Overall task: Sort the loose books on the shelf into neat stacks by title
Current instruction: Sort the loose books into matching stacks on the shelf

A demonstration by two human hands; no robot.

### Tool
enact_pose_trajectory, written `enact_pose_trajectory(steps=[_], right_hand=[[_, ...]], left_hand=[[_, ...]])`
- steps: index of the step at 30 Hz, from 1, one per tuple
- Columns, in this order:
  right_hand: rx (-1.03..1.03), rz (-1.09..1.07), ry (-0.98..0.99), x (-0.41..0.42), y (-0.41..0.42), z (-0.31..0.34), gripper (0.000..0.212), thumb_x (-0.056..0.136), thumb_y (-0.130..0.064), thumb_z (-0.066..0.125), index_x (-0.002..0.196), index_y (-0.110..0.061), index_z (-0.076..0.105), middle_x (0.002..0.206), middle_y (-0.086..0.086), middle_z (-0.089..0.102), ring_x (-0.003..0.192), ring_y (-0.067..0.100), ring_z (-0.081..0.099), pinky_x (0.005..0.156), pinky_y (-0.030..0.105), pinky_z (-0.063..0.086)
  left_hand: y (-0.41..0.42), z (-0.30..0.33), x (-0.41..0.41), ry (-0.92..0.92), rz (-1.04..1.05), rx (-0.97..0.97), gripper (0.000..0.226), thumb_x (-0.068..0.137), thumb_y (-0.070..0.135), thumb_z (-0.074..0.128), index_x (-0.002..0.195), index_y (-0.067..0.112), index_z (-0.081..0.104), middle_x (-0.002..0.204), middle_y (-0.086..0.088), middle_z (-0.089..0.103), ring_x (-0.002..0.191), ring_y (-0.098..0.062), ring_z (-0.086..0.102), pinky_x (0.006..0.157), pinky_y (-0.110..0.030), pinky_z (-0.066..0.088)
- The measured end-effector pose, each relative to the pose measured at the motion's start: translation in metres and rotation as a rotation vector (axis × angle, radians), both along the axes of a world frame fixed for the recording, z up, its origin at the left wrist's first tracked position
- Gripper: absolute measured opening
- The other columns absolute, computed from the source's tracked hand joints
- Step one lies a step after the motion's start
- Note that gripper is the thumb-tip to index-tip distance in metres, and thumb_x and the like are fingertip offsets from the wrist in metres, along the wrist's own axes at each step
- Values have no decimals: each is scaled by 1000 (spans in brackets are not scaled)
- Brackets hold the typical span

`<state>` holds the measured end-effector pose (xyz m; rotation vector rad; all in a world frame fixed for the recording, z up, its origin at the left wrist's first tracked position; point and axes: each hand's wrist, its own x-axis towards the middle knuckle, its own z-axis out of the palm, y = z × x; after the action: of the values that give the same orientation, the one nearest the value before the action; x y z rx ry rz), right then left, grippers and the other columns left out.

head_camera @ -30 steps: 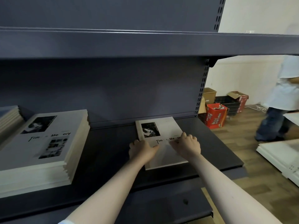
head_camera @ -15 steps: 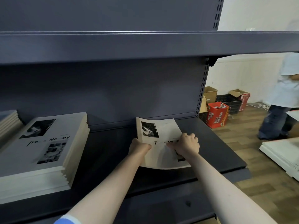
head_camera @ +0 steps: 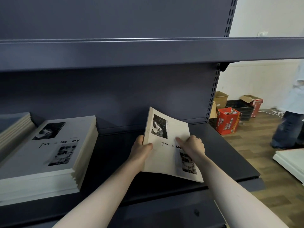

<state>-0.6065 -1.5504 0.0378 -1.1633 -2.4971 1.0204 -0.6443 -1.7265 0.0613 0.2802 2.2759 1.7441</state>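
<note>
Head view, lower centre of the frame: one loose softcover book with a cream cover, black title lettering and two dark photo panels (head_camera: 169,145), held between both my hands above the dark grey metal shelf (head_camera: 115,162).

Left hand (head_camera: 141,152): curled round the book's left edge, thumb on the cover, fingers hidden behind it.

Right hand (head_camera: 192,145): fingers bent onto the cover's right half, over part of the title; whether the thumb is under the book I cannot tell.

Book, attitude: far end tilted up toward the shelf's back panel, cover bowed, near right corner low and just above the shelf or touching it. Long axis runs away from me, leaning slightly to the left at the top.

Destination, by my judgement: neat stack of cream books bearing the same title and photo panels (head_camera: 49,155), at left of the frame, well apart from the held book across bare shelf. My left hand is the nearer one to it; the carry goes leftward, long axis already close to the stack's.

Also at far left: second pile of pale-edged books (head_camera: 14,127), just beside the first stack, title not visible.
</note>
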Motion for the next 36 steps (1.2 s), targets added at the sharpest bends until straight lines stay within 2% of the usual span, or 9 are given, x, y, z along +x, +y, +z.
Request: enact_pose_trajectory(steps=[3, 6, 10, 15, 19, 23, 29, 32, 36], right_hand=[[-83, 22, 63, -4, -2, 1, 69, 88, -55, 51, 132, -3, 42, 127, 13, 54, 115, 31, 52, 81, 34, 41], [-124, 66, 107, -9, -7, 10, 60, 90, -48, 51, 132, -6, 42, 114, 9, 57, 104, 29, 53, 77, 33, 38], [-129, 132, 155, -19, -23, 30, 36, 86, -37, 54, 106, -8, 55, 77, -1, 53, 73, 19, 50, 60, 28, 38], [-141, 191, 197, -37, -64, 57, 25, 76, -33, 56, 81, -8, 58, 72, 4, 57, 66, 23, 54, 54, 25, 38], [-164, 238, 265, -48, -107, 74, 31, 81, -31, 57, 106, -12, 54, 93, 4, 61, 86, 25, 57, 70, 31, 45], [-147, 286, 308, -61, -157, 83, 47, 85, -38, 57, 123, -11, 50, 104, 6, 59, 97, 27, 56, 81, 35, 47], [-103, 305, 304, -79, -235, 83, 60, 85, -43, 59, 132, -9, 45, 112, 7, 57, 91, 23, 53, 76, 32, 46], [-55, 301, 275, -91, -268, 83, 61, 85, -44, 59, 132, -8, 45, 113, 8, 59, 92, 24, 53, 76, 32, 47], [28, 252, 220, -100, -304, 80, 57, 86, -47, 57, 128, -8, 48, 101, 5, 58, 95, 27, 57, 74, 31, 45]], left_hand=[[-5, 5, 3, -7, 23, 44, 20, 86, 3, 48, 99, 17, 55, 93, -1, 63, 79, -15, 60, 64, -24, 47], [-13, 14, 5, -24, 71, 76, 20, 86, 3, 49, 97, 19, 54, 101, -7, 64, 88, -23, 62, 77, -31, 49], [-32, 30, 5, -49, 125, 125, 22, 88, 0, 49, 102, 16, 51, 97, -7, 61, 82, -22, 60, 66, -26, 48], [-75, 47, -3, 28, 166, 72, 30, 90, 4, 53, 119, 9, 52, 105, -7, 61, 95, -24, 58, 77, -29, 45], [-120, 61, -13, 73, 178, 63, 25, 91, 5, 54, 115, 11, 51, 97, -3, 60, 83, -15, 56, 65, -23, 42], [-173, 66, -26, 90, 216, 57, 25, 89, 5, 56, 114, 6, 54, 103, -10, 62, 95, -24, 57, 74, -27, 43], [-254, 64, -48, 83, 210, 55, 26, 89, 3, 55, 114, 8, 56, 89, 2, 59, 88, -17, 56, 75, -26, 41], [-289, 63, -56, 81, 193, 66, 26, 90, 2, 54, 112, 15, 53, 84, 6, 56, 77, -9, 52, 65, -21, 38], [-326, 61, -70, 59, 185, 1, 33, 85, 4, 57, 118, 7, 58, 105, -6, 65, 98, -24, 61, 92, -36, 49]])
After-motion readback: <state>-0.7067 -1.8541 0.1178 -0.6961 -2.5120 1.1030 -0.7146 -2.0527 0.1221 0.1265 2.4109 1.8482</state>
